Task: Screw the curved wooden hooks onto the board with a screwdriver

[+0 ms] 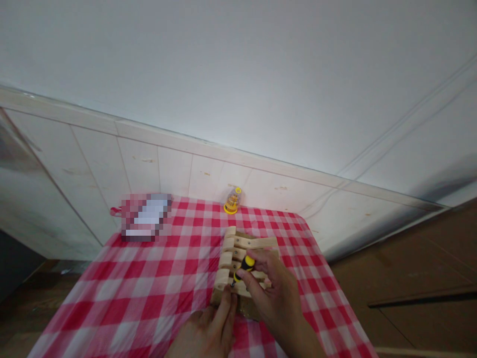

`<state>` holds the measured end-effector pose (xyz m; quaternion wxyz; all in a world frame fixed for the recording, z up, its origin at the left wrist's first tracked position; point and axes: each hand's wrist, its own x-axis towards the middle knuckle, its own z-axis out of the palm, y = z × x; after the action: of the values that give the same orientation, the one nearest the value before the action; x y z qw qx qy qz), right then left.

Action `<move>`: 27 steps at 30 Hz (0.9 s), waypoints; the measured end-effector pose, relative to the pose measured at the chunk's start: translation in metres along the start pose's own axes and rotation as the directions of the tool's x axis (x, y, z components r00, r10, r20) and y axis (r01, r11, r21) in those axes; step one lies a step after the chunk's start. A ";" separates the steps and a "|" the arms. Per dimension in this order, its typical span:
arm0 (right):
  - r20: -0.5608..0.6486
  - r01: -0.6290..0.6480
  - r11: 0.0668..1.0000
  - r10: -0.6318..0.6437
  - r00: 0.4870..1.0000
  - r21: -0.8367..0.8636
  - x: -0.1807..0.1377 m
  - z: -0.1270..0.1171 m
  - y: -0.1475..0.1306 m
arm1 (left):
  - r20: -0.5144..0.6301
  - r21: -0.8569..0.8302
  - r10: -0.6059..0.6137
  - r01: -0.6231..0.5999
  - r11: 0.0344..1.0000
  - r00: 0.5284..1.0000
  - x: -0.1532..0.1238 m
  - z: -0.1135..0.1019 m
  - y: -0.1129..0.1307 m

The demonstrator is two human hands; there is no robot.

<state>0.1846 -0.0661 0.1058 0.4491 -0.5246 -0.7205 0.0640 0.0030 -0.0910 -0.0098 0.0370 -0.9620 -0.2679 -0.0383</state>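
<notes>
A short screwdriver (244,267) with a yellow and black handle is gripped in my right hand (278,286). It tilts down to the left, its tip at the near end of a pale wooden piece with several slats (230,243). Dark screw heads show along the slats. My left hand (212,323) reaches in from below, with its forefinger stretched out and touching the wood close to the screwdriver tip. Its other fingers are partly hidden. Beneath the wood lies a brownish board or block (248,309), mostly covered by my hands.
A red and white checked cloth (149,283) covers the table. At the back, against white wall panelling (175,171), stands a small yellow container with a clear top (232,201). A blurred-out flat object (147,219) lies at the back left. Brown cabinetry (417,278) stands at the right.
</notes>
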 end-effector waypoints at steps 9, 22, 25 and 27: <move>-0.039 -0.031 0.999 0.030 0.999 -0.039 -0.001 0.000 0.002 | -0.080 0.044 -0.032 0.036 0.998 0.996 0.002 0.007 0.002; -0.039 -0.039 0.999 0.040 0.998 0.027 0.002 0.006 0.002 | -0.081 0.072 -0.026 0.032 0.997 0.996 0.002 -0.002 0.001; -0.033 -0.035 0.999 0.035 0.999 0.006 0.004 0.006 0.001 | -0.107 0.080 -0.027 0.036 0.996 0.994 0.003 0.003 0.002; -0.012 0.006 1.000 -0.006 1.000 -0.004 0.005 0.005 -0.001 | -0.125 0.086 -0.042 0.053 0.995 0.991 0.004 0.006 0.002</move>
<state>0.1800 -0.0610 0.1068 0.4525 -0.5238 -0.7194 0.0579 0.0076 -0.0903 -0.0156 0.0953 -0.9485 -0.2895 -0.0863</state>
